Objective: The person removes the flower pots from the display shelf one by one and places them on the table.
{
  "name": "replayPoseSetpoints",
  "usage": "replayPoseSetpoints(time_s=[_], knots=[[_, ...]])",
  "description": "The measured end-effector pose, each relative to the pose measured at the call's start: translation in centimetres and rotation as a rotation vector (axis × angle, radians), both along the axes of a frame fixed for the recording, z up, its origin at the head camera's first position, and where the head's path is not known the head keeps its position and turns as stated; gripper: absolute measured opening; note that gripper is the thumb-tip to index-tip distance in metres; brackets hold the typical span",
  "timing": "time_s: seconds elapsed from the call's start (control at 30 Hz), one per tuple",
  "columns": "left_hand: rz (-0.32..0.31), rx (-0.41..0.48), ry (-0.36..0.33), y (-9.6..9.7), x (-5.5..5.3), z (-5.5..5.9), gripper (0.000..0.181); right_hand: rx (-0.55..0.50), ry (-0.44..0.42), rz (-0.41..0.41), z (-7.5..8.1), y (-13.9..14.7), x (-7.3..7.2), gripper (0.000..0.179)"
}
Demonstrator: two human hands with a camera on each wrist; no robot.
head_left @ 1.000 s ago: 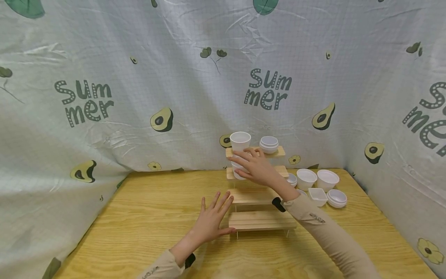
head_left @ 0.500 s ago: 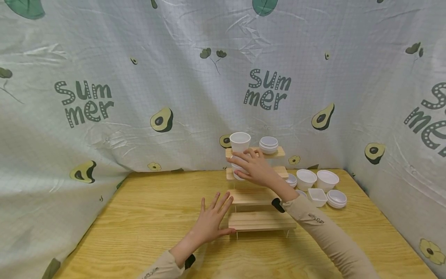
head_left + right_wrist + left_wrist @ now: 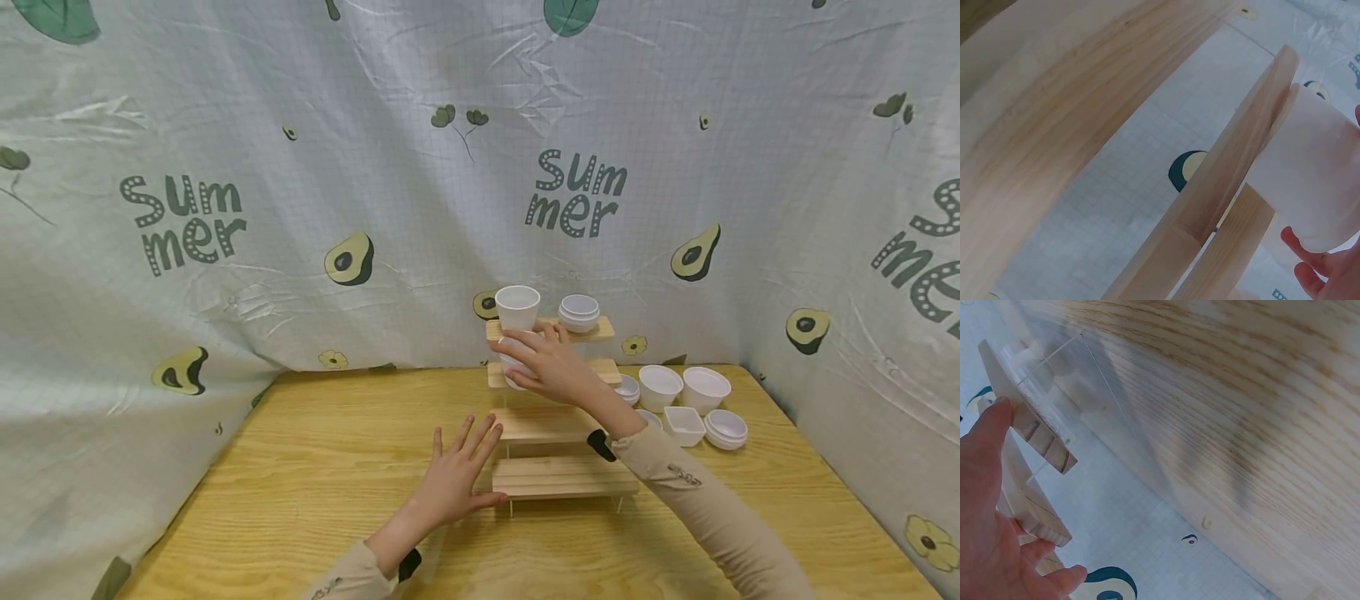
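With placing apparently in hand, a white cup [image 3: 1313, 172] is gripped by the right hand [image 3: 557, 368] at the left end of the second-highest shelf [image 3: 604, 372], the lowest shelf [image 3: 566, 477] is touched by the spread-fingered left hand [image 3: 452, 482], and careful release seems called for.

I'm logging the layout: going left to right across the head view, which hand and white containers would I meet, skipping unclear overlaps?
Left hand → tall cup on the top shelf → low round jar → nearer-left back bowl → right back bowl.
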State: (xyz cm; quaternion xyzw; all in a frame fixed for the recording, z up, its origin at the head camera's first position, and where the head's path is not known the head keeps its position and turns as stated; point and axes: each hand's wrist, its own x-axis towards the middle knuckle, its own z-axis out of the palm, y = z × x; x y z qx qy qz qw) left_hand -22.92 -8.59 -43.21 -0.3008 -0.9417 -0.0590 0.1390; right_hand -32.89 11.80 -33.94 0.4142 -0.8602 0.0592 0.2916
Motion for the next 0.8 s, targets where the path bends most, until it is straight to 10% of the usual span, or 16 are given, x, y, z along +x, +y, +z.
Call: replayPoseSetpoints(time_s=[0.8], knots=[[0.011,-0.01,-0.008,0.1,0.2,0.2,0.09,0.021,0.106,-0.007,-0.2,1.5,1.4,0.041]])
